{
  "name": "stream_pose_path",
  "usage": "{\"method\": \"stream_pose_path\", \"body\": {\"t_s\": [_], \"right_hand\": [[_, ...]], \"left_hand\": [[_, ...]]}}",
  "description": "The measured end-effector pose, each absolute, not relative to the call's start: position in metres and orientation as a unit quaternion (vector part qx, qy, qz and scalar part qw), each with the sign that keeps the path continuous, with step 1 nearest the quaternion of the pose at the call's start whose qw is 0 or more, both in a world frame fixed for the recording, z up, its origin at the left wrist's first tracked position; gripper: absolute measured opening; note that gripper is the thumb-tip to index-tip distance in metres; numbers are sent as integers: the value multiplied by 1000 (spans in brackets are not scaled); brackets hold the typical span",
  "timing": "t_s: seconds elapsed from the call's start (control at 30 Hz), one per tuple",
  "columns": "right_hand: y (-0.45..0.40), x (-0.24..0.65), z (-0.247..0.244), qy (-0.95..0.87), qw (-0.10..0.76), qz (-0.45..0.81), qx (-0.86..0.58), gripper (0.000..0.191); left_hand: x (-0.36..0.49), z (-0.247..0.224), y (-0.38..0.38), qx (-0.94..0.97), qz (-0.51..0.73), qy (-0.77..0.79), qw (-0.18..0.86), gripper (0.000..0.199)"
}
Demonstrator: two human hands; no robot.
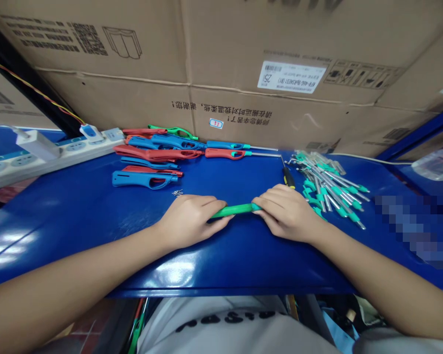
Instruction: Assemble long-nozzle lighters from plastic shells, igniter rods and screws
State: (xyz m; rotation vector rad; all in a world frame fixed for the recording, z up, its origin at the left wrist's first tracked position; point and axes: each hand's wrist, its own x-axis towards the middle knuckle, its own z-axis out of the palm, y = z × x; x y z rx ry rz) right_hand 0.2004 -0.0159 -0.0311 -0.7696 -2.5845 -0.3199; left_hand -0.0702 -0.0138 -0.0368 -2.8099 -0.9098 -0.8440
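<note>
Over the middle of the blue table, a green lighter handle (232, 211) is held level between my two hands. My left hand (190, 219) is closed around its left end, which the fingers hide. At the other end, my right hand (286, 212) pinches the teal collar (256, 207); whether a metal tube runs on inside that hand, I cannot tell. Just behind my right hand lies a screwdriver (288, 178) with a black and yellow handle. Several tiny screws or pins (177, 193) are scattered behind my left hand.
Blue and red lighter handles (143, 179) are piled at the back left; two lighters (227, 154) there have metal tubes. Right of my hands lies a heap of metal tubes with teal collars (334, 184). A power strip (68, 147) sits left; a cardboard wall (221, 64) closes the back.
</note>
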Motion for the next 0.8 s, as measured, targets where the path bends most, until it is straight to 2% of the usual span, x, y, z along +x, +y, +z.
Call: {"method": "stream_pose_path", "body": {"t_s": [0.23, 0.43, 0.8], "right_hand": [[-13, 199, -24, -909, 150, -43, -387, 12], [-7, 208, -19, -911, 86, 8, -403, 16], [1, 222, -17, -905, 90, 68, -411, 21]], "left_hand": [[-66, -32, -12, -926, -178, -333, 7, 30], [-65, -30, -12, -939, -108, -325, -31, 37], [-67, -24, -18, -930, -96, -354, -26, 37]]}}
